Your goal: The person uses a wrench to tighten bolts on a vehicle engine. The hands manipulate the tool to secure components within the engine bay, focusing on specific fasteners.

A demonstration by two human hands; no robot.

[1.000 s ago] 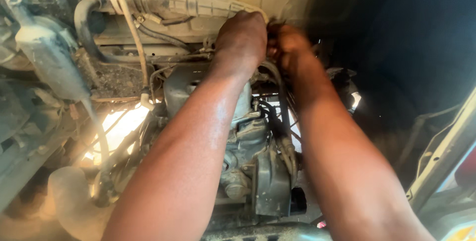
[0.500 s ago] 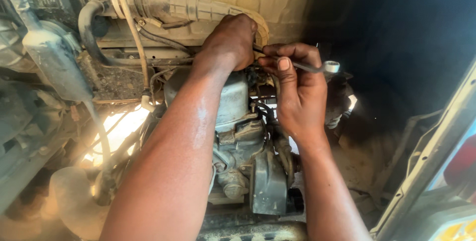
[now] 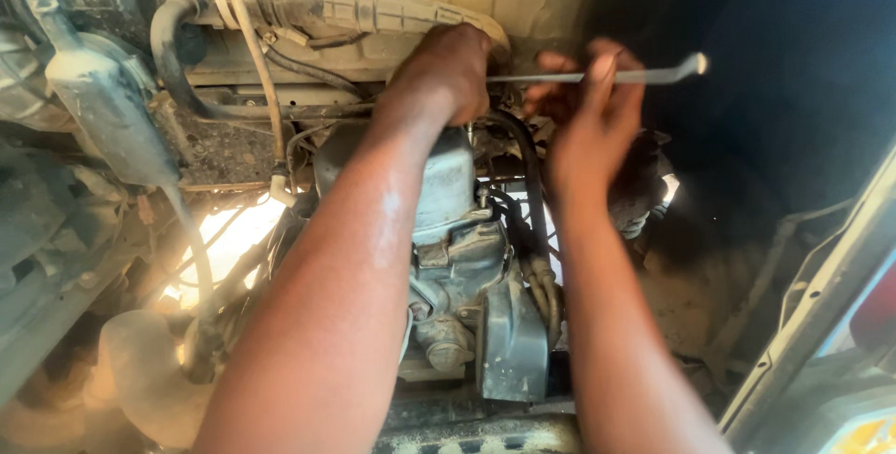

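My left hand (image 3: 448, 71) reaches up and presses against the top of a dusty engine block (image 3: 457, 258), its fingers closed around something hidden behind the hand, just below a ribbed beige hose (image 3: 373, 8). My right hand (image 3: 593, 113) holds a slim metal wrench (image 3: 644, 73) that lies level, its far end pointing right and its near end meeting the spot under my left hand. A black rubber hose (image 3: 530, 183) curves down between my two forearms.
A grey dusty canister (image 3: 103, 109) and a black hose (image 3: 168, 53) sit at the left. Thin cables (image 3: 257, 71) hang by the engine. Sunlit ground (image 3: 224, 239) shows below. A pale metal frame edge (image 3: 821, 305) runs along the right; the upper right is dark.
My right hand has turned and risen, swinging the wrench from a slanted position to level, its handle now sticking out farther right. My left hand has stayed on the same spot.
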